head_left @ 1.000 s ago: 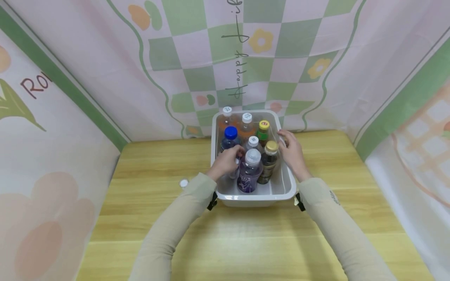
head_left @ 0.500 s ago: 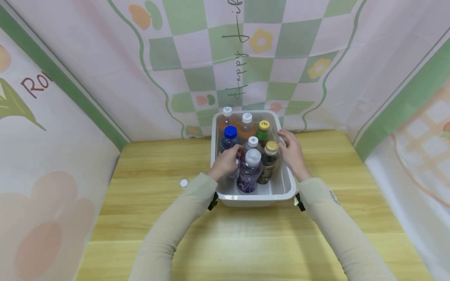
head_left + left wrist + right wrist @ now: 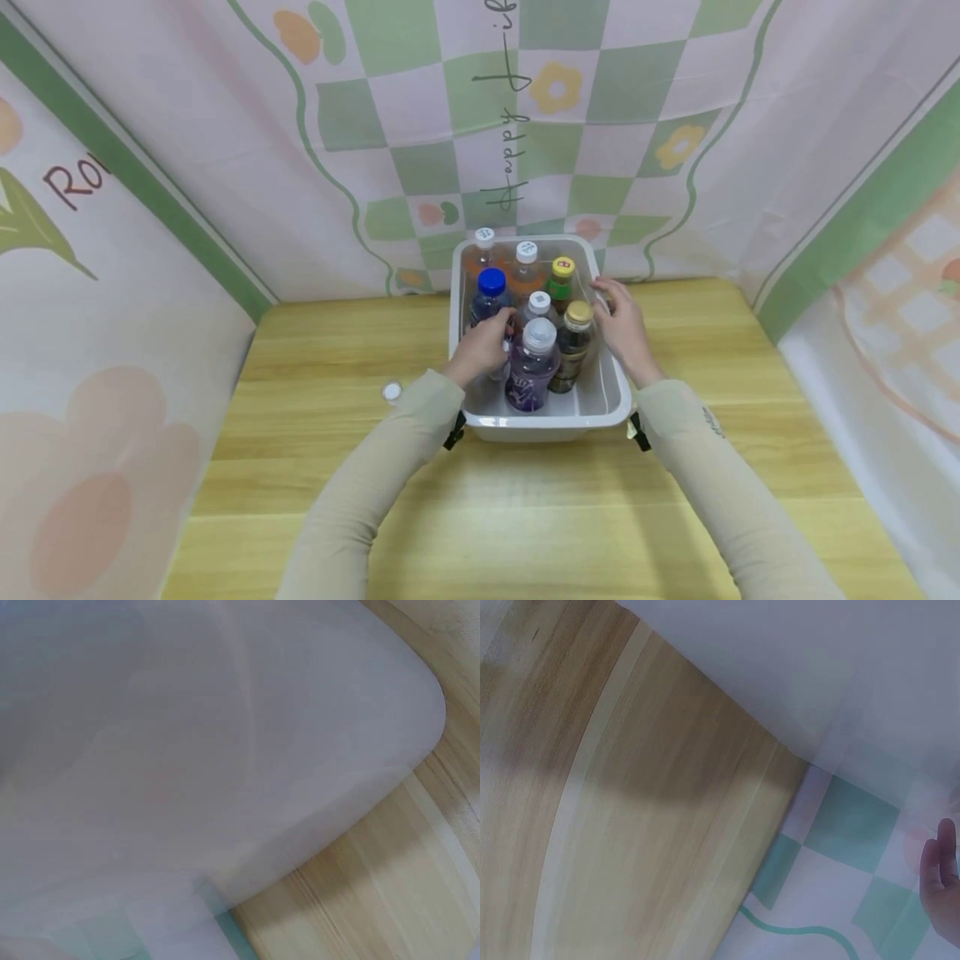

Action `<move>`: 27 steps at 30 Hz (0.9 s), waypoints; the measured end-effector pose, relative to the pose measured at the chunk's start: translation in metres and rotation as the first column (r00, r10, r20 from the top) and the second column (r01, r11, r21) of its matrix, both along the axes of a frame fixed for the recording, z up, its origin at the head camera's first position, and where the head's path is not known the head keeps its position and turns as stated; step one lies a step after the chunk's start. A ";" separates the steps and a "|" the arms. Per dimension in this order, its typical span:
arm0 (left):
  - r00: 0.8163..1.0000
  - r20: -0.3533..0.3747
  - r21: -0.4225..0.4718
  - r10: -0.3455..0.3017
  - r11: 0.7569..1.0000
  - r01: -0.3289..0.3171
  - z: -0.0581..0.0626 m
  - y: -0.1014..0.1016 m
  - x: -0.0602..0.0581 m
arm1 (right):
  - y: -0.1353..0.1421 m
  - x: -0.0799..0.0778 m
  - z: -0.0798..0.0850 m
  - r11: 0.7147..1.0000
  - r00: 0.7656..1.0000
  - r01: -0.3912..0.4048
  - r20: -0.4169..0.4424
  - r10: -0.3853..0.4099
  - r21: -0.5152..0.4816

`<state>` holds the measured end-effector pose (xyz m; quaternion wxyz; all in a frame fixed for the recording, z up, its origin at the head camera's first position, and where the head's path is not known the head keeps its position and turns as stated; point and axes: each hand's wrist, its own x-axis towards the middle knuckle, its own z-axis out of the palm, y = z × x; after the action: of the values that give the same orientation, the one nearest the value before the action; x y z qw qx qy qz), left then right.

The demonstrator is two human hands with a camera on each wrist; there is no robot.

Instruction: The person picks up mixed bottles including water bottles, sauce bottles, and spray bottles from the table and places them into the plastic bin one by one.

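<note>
In the head view a light grey plastic basin point(image 3: 543, 421) holds several drink bottles standing upright. My left hand point(image 3: 482, 346) reaches over its left wall with fingers curled around a clear bottle point(image 3: 497, 368), mostly hidden under the hand. Right beside it are a blue-capped bottle point(image 3: 492, 287) and a purple bottle point(image 3: 531, 379) with a clear cap. My right hand point(image 3: 624, 329) grips the right rim, near a dark bottle point(image 3: 573, 350) with a gold cap. The left wrist view is filled by the basin's outer wall point(image 3: 300, 712); the right wrist view shows fingertips point(image 3: 946, 847) at its edge.
Toward the back of the basin stand two orange bottles point(image 3: 527, 271) with white caps and a yellow-capped bottle point(image 3: 561, 283). A small round white disc point(image 3: 392, 391) lies on the wooden table point(image 3: 330, 467) to the left. A patterned curtain point(image 3: 555, 125) hangs directly behind.
The left hand has shifted very slightly to the left. The right hand, the basin and the other bottles stay where they were.
</note>
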<state>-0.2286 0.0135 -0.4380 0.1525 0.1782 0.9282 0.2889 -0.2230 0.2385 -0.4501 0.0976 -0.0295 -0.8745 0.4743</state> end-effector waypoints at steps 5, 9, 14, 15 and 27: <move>1.000 -0.019 -0.009 -0.013 1.000 0.013 0.000 0.000 0.000 | 0.000 0.000 0.001 1.000 1.000 -0.001 -0.004 0.001 0.005; 0.999 -0.033 -0.013 -0.015 1.000 0.015 -0.001 -0.001 0.001 | 0.000 -0.001 0.001 1.000 1.000 -0.003 -0.009 0.003 0.003; 0.999 -0.034 -0.007 -0.011 1.000 0.011 0.000 0.000 0.001 | 0.000 -0.001 0.001 1.000 1.000 -0.003 -0.010 0.003 -0.003; 0.999 -0.033 -0.006 -0.010 1.000 0.009 0.000 0.000 0.001 | 0.000 -0.001 0.001 1.000 1.000 -0.002 -0.010 0.002 -0.005; 1.000 0.000 0.050 0.019 0.999 -0.019 0.000 0.000 0.001 | 0.001 0.000 0.001 1.000 1.000 0.003 0.001 -0.003 0.014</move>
<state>-0.2280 0.0137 -0.4376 0.1453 0.1731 0.9223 0.3134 -0.2235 0.2395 -0.4494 0.0981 -0.0302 -0.8778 0.4679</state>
